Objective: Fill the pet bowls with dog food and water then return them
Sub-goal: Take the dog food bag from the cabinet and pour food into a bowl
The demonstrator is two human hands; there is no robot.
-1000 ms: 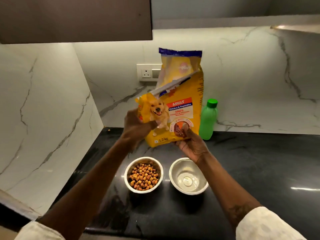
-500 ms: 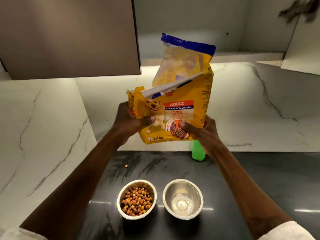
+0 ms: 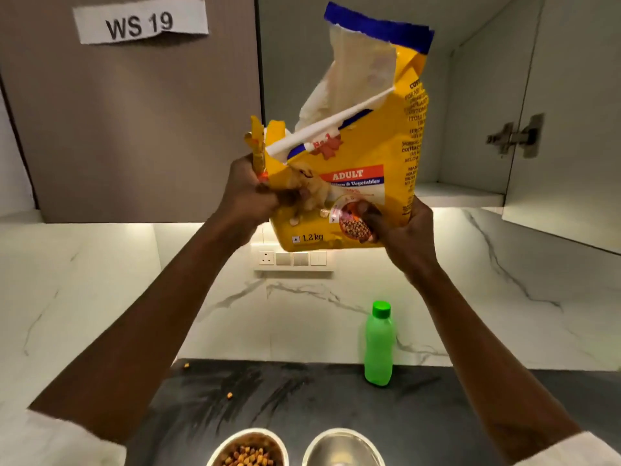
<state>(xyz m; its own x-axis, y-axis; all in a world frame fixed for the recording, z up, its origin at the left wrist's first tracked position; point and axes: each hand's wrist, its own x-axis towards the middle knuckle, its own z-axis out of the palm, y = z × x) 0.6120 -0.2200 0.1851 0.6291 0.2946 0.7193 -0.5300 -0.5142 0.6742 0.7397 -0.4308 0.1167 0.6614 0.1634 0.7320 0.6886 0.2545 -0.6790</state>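
Note:
A yellow dog food bag (image 3: 366, 156) with a blue top and a white sealing clip across it is held up high in front of an open upper cabinet. My left hand (image 3: 250, 193) grips its left lower corner. My right hand (image 3: 400, 227) grips its right lower corner, thumb on the front. Far below, at the frame's bottom edge, a steel bowl (image 3: 248, 449) holds brown kibble. Beside it on the right sits a second steel bowl (image 3: 342, 447), with no food in it. A green water bottle (image 3: 378, 344), capped, stands upright on the black counter by the wall.
The cabinet's open door (image 3: 564, 112) hangs at the right, its shelf (image 3: 460, 193) behind the bag. A shut brown door labelled WS 19 (image 3: 134, 105) is at the left. Two loose kibbles (image 3: 229, 395) lie on the counter. A socket strip (image 3: 292, 258) is on the marble wall.
Both hands have lifted the bag from counter height up to the open cabinet. My view has tilted upward, so the bowls have slid to the bottom edge.

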